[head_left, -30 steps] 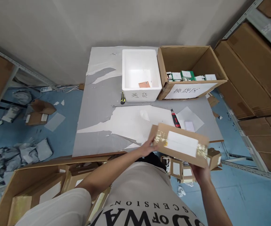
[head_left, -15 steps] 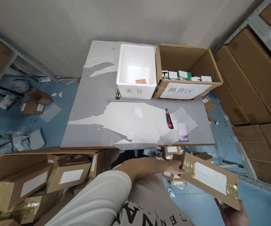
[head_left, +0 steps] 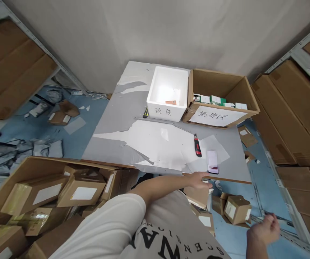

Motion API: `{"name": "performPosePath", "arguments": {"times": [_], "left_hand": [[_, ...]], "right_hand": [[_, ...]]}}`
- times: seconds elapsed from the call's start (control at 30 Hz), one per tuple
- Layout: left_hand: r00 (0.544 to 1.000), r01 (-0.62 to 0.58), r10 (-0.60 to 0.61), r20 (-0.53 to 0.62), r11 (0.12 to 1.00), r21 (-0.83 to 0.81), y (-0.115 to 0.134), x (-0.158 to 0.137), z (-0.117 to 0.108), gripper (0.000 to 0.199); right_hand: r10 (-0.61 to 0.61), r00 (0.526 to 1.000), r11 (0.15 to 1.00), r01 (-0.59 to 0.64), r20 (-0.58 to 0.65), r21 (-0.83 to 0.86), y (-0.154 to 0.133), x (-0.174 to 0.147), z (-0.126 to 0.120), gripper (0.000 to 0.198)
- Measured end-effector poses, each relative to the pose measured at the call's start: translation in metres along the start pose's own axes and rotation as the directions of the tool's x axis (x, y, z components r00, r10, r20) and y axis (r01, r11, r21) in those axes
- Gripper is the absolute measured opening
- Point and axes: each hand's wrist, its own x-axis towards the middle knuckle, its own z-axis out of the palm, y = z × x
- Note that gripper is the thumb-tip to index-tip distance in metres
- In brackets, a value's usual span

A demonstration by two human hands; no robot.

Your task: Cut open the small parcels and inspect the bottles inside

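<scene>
My left hand reaches across my body to the table's front edge, fingers stretched out and holding nothing. Just beyond its fingertips lies a phone with a lit screen. A cardboard box shows below that hand, partly covered by it. Lower right, my right hand hangs over the floor with its fingers curled in and nothing visible in them. Left of it, a taped carton with a white label sits among boxes on the floor. A red and black utility knife rests on the table.
A white foam box and an open carton of small packages stand at the table's back. A large carton full of parcels is at my left. Shelves with cartons line the right side; parcels litter the floor.
Both hands have let go of the labelled cardboard box they held at lower right. My left hand has moved up to the table edge; the view has shifted. Which lower box it was, I cannot tell.
</scene>
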Motion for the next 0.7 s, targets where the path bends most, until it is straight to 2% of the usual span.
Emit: {"name": "performPosePath", "arguments": {"times": [0.03,0.07,0.13,0.23,0.33,0.43,0.53,0.63,0.7], "left_hand": [[0.998,-0.008,0.010,-0.055,0.999,0.037,0.007,-0.003,-0.011,0.083],[0.992,-0.033,0.036,-0.123,0.999,0.032,0.013,-0.008,-0.023,0.084],[0.956,-0.108,0.096,-0.277,0.994,-0.030,0.025,-0.022,-0.051,0.082],[0.863,-0.180,0.144,-0.483,0.983,-0.028,0.038,-0.055,-0.096,0.076],[0.722,-0.197,0.165,-0.671,0.980,0.030,0.040,-0.102,-0.130,0.072],[0.568,-0.176,0.145,-0.810,0.983,0.052,0.028,-0.155,-0.146,0.068],[0.386,-0.170,0.130,-0.913,0.983,0.068,0.008,-0.204,-0.147,0.069],[0.196,-0.173,0.115,-0.974,0.982,0.081,-0.011,-0.243,-0.142,0.075],[0.091,-0.187,0.122,-0.988,0.977,0.104,-0.021,-0.264,-0.138,0.079]], "right_hand": [[-0.099,0.990,0.995,0.100,-0.104,0.002,-0.011,0.001,0.020,0.085],[-0.211,0.969,0.977,0.214,-0.131,0.012,-0.022,0.001,0.041,0.080],[-0.338,0.941,0.933,0.332,0.020,0.140,-0.046,-0.003,0.089,0.075],[-0.384,0.875,0.905,0.292,0.294,0.309,-0.081,-0.018,0.160,0.074],[-0.409,0.782,0.902,0.268,0.471,0.340,-0.108,-0.037,0.220,0.074],[-0.409,0.698,0.909,0.255,0.588,0.330,-0.124,-0.061,0.265,0.073],[-0.427,0.597,0.904,0.263,0.679,0.337,-0.134,-0.087,0.299,0.074],[-0.474,0.494,0.877,0.337,0.729,0.342,-0.142,-0.113,0.323,0.073],[-0.519,0.434,0.844,0.397,0.736,0.361,-0.148,-0.130,0.336,0.071]]}}
